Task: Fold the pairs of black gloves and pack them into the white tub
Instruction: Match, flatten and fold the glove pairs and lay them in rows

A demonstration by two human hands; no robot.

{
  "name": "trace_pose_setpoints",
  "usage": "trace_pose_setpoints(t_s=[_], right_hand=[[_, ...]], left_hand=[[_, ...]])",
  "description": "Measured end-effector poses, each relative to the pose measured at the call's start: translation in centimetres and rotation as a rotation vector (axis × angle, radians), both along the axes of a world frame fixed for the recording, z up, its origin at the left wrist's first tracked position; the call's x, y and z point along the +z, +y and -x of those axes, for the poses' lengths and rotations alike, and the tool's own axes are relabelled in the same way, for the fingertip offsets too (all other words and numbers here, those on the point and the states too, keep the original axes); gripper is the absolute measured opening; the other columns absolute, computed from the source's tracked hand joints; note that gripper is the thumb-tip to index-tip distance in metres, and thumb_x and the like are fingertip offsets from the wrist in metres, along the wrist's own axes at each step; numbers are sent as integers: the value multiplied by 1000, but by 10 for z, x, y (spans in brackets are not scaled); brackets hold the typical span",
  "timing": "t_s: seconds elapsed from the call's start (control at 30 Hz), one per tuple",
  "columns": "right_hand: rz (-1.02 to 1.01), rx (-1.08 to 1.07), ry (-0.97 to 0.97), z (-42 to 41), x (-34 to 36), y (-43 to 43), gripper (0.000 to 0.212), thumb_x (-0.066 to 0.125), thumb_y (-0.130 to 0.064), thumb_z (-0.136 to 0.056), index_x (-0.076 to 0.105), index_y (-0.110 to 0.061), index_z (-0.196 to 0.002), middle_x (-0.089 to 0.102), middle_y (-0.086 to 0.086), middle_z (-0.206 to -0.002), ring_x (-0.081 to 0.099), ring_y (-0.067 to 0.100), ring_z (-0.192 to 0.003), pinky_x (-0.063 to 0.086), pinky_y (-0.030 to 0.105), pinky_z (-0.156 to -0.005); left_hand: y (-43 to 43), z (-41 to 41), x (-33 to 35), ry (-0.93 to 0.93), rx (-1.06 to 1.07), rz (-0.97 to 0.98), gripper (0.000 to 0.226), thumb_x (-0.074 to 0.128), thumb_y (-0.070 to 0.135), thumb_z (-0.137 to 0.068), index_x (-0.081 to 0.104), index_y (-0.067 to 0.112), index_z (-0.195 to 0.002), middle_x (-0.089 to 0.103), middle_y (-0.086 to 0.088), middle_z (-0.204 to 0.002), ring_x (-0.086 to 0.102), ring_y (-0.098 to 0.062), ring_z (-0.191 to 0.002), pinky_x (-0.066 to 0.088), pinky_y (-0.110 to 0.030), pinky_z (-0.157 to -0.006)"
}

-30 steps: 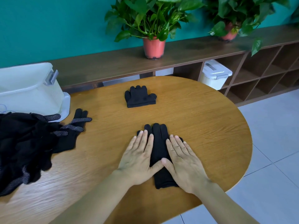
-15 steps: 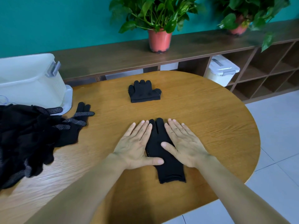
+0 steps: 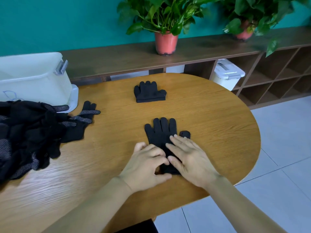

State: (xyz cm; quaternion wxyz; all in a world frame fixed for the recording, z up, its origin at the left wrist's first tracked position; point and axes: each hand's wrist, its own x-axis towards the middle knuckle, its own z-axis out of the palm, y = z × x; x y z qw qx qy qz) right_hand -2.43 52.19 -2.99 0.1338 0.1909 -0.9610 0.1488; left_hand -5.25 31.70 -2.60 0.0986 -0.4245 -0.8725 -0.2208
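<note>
Head view: gloves laid out on a rounded wooden desk (image 3: 210,123).
Far left, a white plastic tub (image 3: 33,81) stands behind a heap of loose black gloves (image 3: 25,132); a folded black glove pair (image 3: 149,92) lies mid-desk. The left hand (image 3: 146,165) has its fingers curled on the cuff of a flat dotted black glove pair (image 3: 161,132); the right hand (image 3: 190,158) presses it, fingers straight.
</note>
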Motion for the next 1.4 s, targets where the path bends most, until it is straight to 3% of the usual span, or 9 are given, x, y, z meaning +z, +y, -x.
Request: trace_pose_setpoints(t_s=[0.17,0.3,0.47,0.6,0.73,0.97,1.23,1.33,1.4], right_hand=[[74,45,-118,-18,-2,-2,69,54,-57,-85,54,-15,-140,45,2,-150,36,13,-142,32,33,-115],[138,52,-42,-18,-11,-5,55,72,-26,-77,63,-13,-130,58,2,-139,50,14,-133,45,33,-107],[324,-5,14,-12,-17,-6,56,82,3,-65,71,-14,-118,69,-2,-122,61,10,-119,49,31,-100],[439,-182,27,-5,-11,-9,42,83,-9,-73,73,-19,-113,74,-8,-105,68,6,-97,57,30,-83],[469,-348,81,8,-6,-15,19,76,-29,-84,74,-18,-100,63,-20,-71,56,-2,-60,48,20,-55],[274,-487,203,35,-11,-30,45,86,-22,-73,70,-8,-112,68,4,-85,66,24,-77,53,31,-56],[21,-334,345,28,-15,-25,35,52,-9,-89,67,-9,-121,63,7,-115,58,29,-110,45,37,-86],[-87,-183,-1,20,-13,-27,58,26,-38,-100,43,-8,-147,38,9,-155,29,24,-146,25,39,-119],[-117,-119,-214,20,-8,-29,73,0,-54,-94,8,-15,-156,-3,1,-163,-9,12,-150,-4,28,-123]], left_hand=[[1,-6,7,105,13,-29,16,60,34,-73,72,23,-75,69,14,-83,62,-7,-80,32,-32,-97],[-9,-17,-1,22,32,-112,13,65,33,-74,70,25,-84,71,15,-103,62,-4,-103,34,-34,-107],[-21,-19,12,-267,111,71,82,62,70,-75,35,37,-145,31,32,-138,22,13,-132,4,-26,-122],[-15,-2,3,-193,231,-67,41,63,35,-90,58,28,-130,65,14,-120,55,-8,-114,39,-37,-102],[3,14,-2,-114,423,-194,15,63,32,-96,69,21,-104,66,12,-80,63,-15,-79,35,-32,-81],[17,26,-1,-218,570,-211,50,60,34,-96,46,23,-142,60,14,-79,59,-7,-70,36,-29,-86],[7,26,-10,33,468,-161,42,67,8,-83,58,20,-123,60,2,-116,57,-19,-107,42,-35,-90],[8,22,-5,-51,232,164,58,19,34,-101,23,18,-157,22,3,-163,11,-14,-153,7,-36,-123],[5,25,0,-116,180,365,67,-10,44,-93,-10,20,-156,-10,7,-163,-21,-5,-148,-19,-33,-120]])
